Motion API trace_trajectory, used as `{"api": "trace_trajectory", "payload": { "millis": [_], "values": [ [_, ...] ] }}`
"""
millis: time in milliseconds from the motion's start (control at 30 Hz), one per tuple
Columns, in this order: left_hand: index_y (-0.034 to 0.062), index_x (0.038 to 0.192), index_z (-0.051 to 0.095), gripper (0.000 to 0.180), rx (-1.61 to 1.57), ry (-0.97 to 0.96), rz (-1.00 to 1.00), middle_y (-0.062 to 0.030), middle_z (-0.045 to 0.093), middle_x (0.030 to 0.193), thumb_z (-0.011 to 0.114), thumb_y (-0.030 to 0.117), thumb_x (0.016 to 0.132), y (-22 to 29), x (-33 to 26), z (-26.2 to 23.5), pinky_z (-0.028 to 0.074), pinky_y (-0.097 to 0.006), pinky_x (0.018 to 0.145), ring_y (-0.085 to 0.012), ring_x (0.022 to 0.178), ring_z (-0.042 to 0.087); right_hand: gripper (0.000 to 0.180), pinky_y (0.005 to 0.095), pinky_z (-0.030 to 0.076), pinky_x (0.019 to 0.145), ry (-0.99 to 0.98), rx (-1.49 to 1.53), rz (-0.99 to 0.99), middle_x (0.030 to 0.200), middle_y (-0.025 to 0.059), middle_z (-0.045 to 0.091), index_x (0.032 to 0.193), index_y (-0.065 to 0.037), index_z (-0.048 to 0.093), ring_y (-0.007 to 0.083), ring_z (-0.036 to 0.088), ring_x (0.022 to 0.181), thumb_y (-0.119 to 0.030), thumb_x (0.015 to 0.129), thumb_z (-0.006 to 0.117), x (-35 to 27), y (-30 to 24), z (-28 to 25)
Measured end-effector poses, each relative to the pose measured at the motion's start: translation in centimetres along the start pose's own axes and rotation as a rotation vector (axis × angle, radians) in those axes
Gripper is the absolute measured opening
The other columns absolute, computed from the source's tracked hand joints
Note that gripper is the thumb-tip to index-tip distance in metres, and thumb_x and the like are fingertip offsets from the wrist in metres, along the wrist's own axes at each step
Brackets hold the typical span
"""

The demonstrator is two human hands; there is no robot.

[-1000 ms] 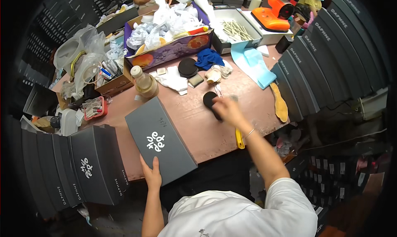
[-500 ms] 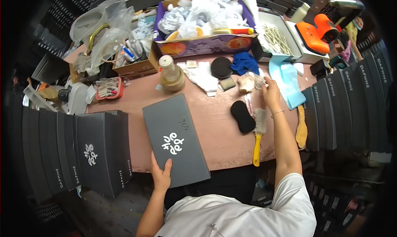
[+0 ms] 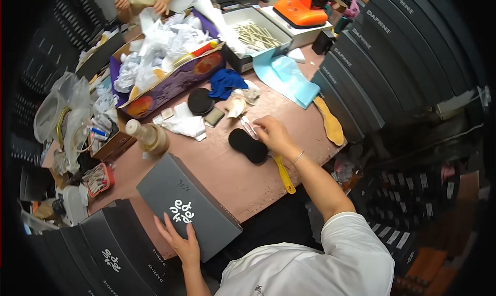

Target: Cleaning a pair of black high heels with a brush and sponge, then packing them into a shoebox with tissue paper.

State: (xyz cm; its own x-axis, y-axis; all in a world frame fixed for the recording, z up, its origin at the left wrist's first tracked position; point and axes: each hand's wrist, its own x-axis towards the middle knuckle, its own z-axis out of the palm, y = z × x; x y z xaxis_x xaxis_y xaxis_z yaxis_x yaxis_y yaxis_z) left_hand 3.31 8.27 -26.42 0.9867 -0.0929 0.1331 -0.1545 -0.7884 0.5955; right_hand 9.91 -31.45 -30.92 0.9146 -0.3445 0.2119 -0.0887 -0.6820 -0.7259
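**Left hand (image 3: 181, 244) spread on the grey box (image 3: 188, 208), right hand (image 3: 274, 133) over a brush (image 3: 284, 174)**

From my head camera, the grey box lies at the near table edge. My left hand is spread wide there, thumb over the lid, fingers along its left side. My right hand, right of the grey box, has its fingers drawn narrow beside a slim pale tool (image 3: 248, 126); I can't tell whether they hold it. That hand hides the brush's head, leaving the yellow handle showing. Beyond the grey box, a co-worker's head is cut off by the top edge.

A black pad (image 3: 248, 145) lies between the grey box and my right hand. Just past the grey box's far end stands a bottle (image 3: 149, 137); farther beyond it are a white cloth (image 3: 183, 123), a round black tin (image 3: 200, 101) and a purple carton (image 3: 181, 81) of crumpled paper. Dark boxes (image 3: 361, 74) wall off the far right of the grey box.

White looping print and small handwritten marks cover its lid; pale lettering runs along the dark boxes.
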Motion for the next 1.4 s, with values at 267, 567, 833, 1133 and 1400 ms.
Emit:
{"api": "trace_trajectory", "payload": {
  "millis": [267,567,833,1133,1400],
  "values": [
    [0.006,0.139,0.044,0.05,0.413,-0.083,0.211,-0.0174,0.031,0.15,0.056,0.023,0.093,-1.5,9.5,3.7,0.018,-0.051,0.114,-0.0339,0.14,0.028,0.03,0.0444,0.048,0.08,0.333,-0.425,0.316,0.1,0.0193,0.06,0.103,-0.002,0.062,0.0373,0.058,0.095,-0.021,0.081,0.07,-3.6,13.5,-12.8],
    [0.0074,0.136,0.048,0.049,0.337,-0.051,0.227,-0.0165,0.038,0.146,0.057,0.028,0.093,-1.3,9.9,4.0,0.016,-0.052,0.114,-0.0325,0.139,0.03,0.024,0.0254,0.05,0.074,0.135,0.76,0.694,0.094,0.0025,0.065,0.11,0.0,0.061,0.0116,0.061,0.086,-0.014,0.09,0.064,-0.7,16.2,-12.1],
    [0.0054,0.128,0.054,0.046,0.215,0.037,0.255,-0.0178,0.044,0.139,0.065,0.023,0.087,-2.2,9.3,3.5,0.024,-0.05,0.111,-0.0351,0.133,0.038,0.043,0.0399,0.051,0.093,-0.156,1.388,0.343,0.121,0.0156,0.059,0.133,0.001,0.044,0.0245,0.06,0.111,-0.019,0.096,0.053,-2.2,-2.2,-8.6],
    [0.0027,0.123,0.057,0.049,-0.088,0.022,0.168,-0.0216,0.042,0.137,0.073,0.016,0.078,-0.3,2.1,0.7,0.029,-0.05,0.11,-0.0392,0.13,0.037,0.027,0.028,0.049,0.066,-0.429,1.116,0.233,0.082,0.0058,0.056,0.108,-0.002,0.054,0.0147,0.054,0.072,-0.02,0.089,0.059,4.6,-14.4,1.4],
    [0.0013,0.12,0.058,0.043,-0.26,0.134,0.038,-0.0159,0.05,0.13,0.07,0.011,0.08,-1.5,1.4,1.2,0.035,-0.049,0.106,-0.0344,0.12,0.049,0.021,0.0345,0.05,0.068,-0.102,0.124,-0.775,0.094,0.0093,0.058,0.104,-0.013,0.067,0.0253,0.061,0.074,-0.017,0.083,0.067,12.0,-24.1,11.6]
  ]
}}
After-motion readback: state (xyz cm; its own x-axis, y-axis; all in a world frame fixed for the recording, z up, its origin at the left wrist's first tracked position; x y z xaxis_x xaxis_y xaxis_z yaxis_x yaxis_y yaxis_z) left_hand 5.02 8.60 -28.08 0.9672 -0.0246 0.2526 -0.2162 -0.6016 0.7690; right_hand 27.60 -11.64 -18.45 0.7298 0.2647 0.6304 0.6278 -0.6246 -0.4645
